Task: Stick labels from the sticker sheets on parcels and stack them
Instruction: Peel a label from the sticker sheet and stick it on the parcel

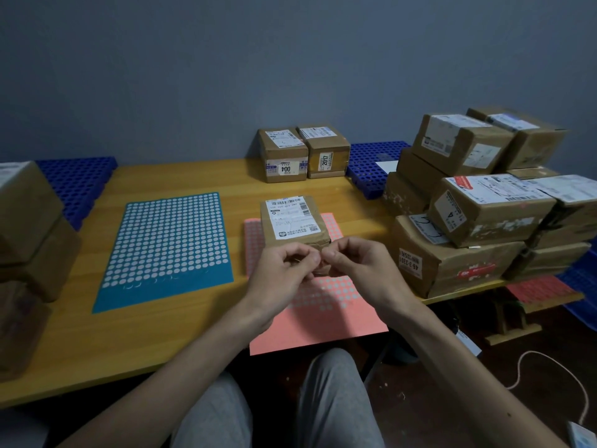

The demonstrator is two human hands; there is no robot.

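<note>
- Step: labelling, partway through one parcel. Left hand and right hand meet tip to tip just over the near end of the parcel. Fingers of both are curled, with thumb and forefinger pinched together. Whatever sits between the tips is too small to see, so I cannot tell whether a label is held, or by which hand.
- Parcel: lies on the far part of the pink sheet on the table, slip facing up, just beyond the hands.
- Judgement: probably a dot being worked loose or passed between hands. The next move calls for one fingertip to carry it, sticky side down, to a bare patch of cardboard and press it firmly. The box then goes to a stack.
- Sheets: the pink sheet and the blue sheet are thin, flat and matte, with tight rows of small pale round dots. The near strips of both are bare of dots.
- Boxes: brown cardboard, taped, with creased corners and white printed slips. An untidy pile several high sits at right. A pair stands side by side at the back. Another stack is at the left edge.
- Table: yellow wood grain, smooth. Blue perforated mats lie along the wall side.
</note>
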